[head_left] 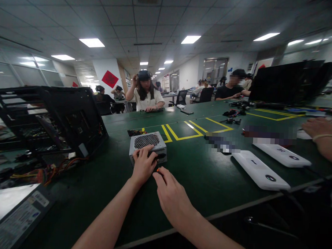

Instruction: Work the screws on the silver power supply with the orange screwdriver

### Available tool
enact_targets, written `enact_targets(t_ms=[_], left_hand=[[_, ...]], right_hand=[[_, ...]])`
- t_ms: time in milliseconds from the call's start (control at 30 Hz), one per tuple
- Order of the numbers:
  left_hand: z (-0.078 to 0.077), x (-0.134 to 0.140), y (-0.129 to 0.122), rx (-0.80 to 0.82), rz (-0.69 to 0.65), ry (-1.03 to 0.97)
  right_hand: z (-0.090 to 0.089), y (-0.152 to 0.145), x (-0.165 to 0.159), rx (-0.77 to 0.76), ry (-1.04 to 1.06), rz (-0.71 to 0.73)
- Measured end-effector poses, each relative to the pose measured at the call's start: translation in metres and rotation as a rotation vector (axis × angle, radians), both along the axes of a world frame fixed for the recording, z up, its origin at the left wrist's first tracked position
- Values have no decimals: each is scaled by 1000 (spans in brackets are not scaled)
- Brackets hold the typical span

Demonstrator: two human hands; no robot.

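Observation:
A grey metal computer power supply [163, 146] with a honeycomb grille on top sits on the green table. My left hand [144, 161] lies over its near side, fingers curled onto the top and gripping it. Just to the right and nearer to me, my right hand [171, 192] is closed in a pinch. A small orange-tipped object [159, 170] shows at its fingertips; the rest is hidden by the fingers, so its kind cannot be made out.
On the left stand an open black computer case [83, 124] with loose cables [46, 174], and another power supply [24, 213]. White devices [260, 171] lie to the right, near another person's hand [321, 127]. Black monitors [278, 81] stand beyond. A person [146, 96] sits opposite.

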State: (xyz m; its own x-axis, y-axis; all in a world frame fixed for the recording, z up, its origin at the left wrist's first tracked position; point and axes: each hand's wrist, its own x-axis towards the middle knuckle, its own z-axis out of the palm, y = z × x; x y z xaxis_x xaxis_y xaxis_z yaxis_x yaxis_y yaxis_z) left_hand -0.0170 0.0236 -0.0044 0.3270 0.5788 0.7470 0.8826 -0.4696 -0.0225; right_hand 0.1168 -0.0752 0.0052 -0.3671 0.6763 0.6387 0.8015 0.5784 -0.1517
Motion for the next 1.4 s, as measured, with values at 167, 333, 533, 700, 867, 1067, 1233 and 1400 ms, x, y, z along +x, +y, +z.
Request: enact_targets(t_ms=[167,333,533,700,867,1067,1233,1400], left_hand=[[1,0,-1,-11,-2,0],[1,0,-1,-18,9,12],[7,0,-12,8,59,52],[11,-5,-22,-218,96,-80],[0,-5,-13,-731,-9,-463],[-5,5,-5,-1135,-242,-1002],[-2,5,-6,-1194,-312,-1147],[-1,2,-4,-1285,-326,-1270]], right_hand=[[3,2,10,12,-3,-81],[10,-6,7,-81,-65,-98],[5,-8,5,-86,-75,-68],[2,-2,14,-4,-14,-154],[3,-8,10,-50,-59,-184],[3,-7,11,-80,-96,-217],[8,-5,19,-212,-5,-167],[5,-11,16,-119,1,-81]])
